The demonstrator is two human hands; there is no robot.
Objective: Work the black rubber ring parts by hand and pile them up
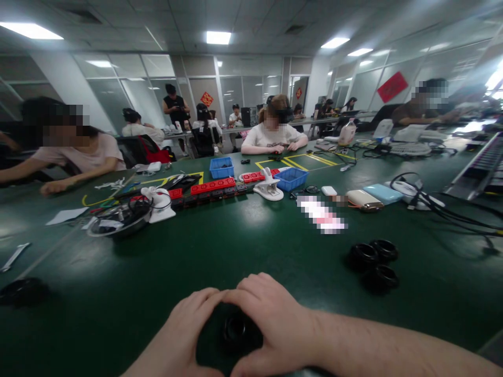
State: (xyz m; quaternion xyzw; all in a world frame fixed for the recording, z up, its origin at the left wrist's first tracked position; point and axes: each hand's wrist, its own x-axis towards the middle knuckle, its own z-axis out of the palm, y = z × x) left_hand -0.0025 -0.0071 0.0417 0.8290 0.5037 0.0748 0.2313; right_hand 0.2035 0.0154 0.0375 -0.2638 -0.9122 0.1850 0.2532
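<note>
A small black ring-shaped part (234, 329) lies on the green table, framed by both hands. My left hand (184, 330) curves round its left side, thumb and fingers apart. On the other side my right hand (279, 324) arches round it, the thumb well away from the forefinger. The fingertips of the two hands meet beyond the part, and the thumbs come close together on the near side. Dark tabletop shows between the hands and the part, and neither hand visibly grips it. Shadow blurs the part's lower edge.
Several black ring parts (371, 259) stand together at right; another dark part (24, 291) sits at far left near a wrench (14, 257). Further back are a metal bowl (118, 228), red power strips (213, 185), blue bins (291, 179) and cables. Other people sit around the table.
</note>
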